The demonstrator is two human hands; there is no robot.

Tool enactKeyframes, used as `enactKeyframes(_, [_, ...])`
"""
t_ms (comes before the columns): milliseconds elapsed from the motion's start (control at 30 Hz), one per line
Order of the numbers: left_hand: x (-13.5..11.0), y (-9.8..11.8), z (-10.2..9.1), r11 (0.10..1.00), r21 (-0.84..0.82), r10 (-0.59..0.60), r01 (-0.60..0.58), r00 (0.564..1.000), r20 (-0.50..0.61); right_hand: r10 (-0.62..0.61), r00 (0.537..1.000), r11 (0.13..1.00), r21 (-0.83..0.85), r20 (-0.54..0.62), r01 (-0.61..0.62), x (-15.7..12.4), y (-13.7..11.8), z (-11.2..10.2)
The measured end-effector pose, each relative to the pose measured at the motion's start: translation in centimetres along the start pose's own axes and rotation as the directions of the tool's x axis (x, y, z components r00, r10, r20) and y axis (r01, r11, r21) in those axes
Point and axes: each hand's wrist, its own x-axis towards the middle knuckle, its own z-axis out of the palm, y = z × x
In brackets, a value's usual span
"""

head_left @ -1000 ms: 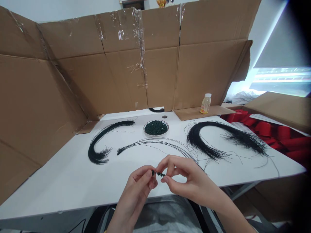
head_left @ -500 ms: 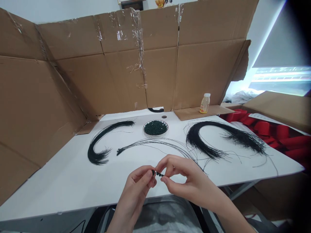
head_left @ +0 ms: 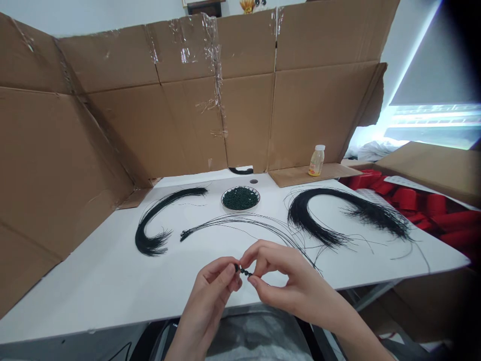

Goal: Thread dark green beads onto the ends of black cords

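As fingers point(head_left: 226, 265) pinch dark beads point(head_left: 244, 272), strand end's hidden.

The beaded strand point(head_left: 244, 272) looks glossy, the cardboard point(head_left: 248, 120) matt and rough, its clear tape point(head_left: 212, 60) shiny, the counter point(head_left: 112, 286) smooth.

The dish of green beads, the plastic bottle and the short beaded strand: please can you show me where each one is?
dish point(head_left: 240, 210), head view, front rim
plastic bottle point(head_left: 316, 164), head view, middle of the body
beaded strand point(head_left: 244, 272), head view, middle beads
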Motion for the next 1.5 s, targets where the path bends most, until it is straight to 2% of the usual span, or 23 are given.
enactKeyframes(233, [0.2,0.0,0.1,1.000,-0.013,0.002,-0.002,1.000,-0.007,0.078,0.997,0.990,0.118,0.010,-0.079,0.2,0.5,0.1])
enactKeyframes(367, [0.3,0.0,0.1,0.999,0.042,0.027,-0.026,0.999,-0.029,0.075,0.997,0.991,0.106,0.006,-0.075,0.4,0.6,0.1])
enactKeyframes(533, [0.3,-0.2,-0.1,0.964,0.222,0.168,-0.147,0.983,-0.079,0.066,0.998,0.997,0.041,-0.018,-0.065,0.4,0.3,0.2])
enactKeyframes(633, [0.3,-0.3,-0.1,0.950,0.262,0.198,-0.167,0.975,-0.097,0.093,0.995,0.995,0.029,-0.024,-0.093,0.4,0.1,0.1])
enactKeyframes(833, [0.0,-0.2,-0.2,0.942,0.296,0.193,-0.160,0.977,-0.088,0.240,0.970,0.971,-0.004,-0.041,-0.240,0.4,0.5,0.1])
enactKeyframes(1000, [0.0,-0.3,-0.3,0.901,0.382,0.240,-0.206,0.970,-0.044,0.405,0.913,0.914,0.035,-0.049,-0.403,0.4,1.2,0.3])
enactKeyframes(1100, [0.0,-0.3,-0.1,0.899,0.386,0.244,-0.208,0.969,-0.047,0.376,0.922,0.926,0.000,-0.089,-0.378,0.5,1.3,0.2])
enactKeyframes(1367, [-0.3,-0.2,0.2,0.922,0.335,0.243,-0.195,0.964,-0.108,0.363,0.929,0.932,0.024,-0.068,-0.363,0.4,1.0,-0.1])
enactKeyframes(1500, [-0.2,-0.2,0.0,0.903,0.359,0.281,-0.236,0.956,-0.077,0.350,0.934,0.936,0.002,-0.065,-0.351,0.4,0.8,-0.1])
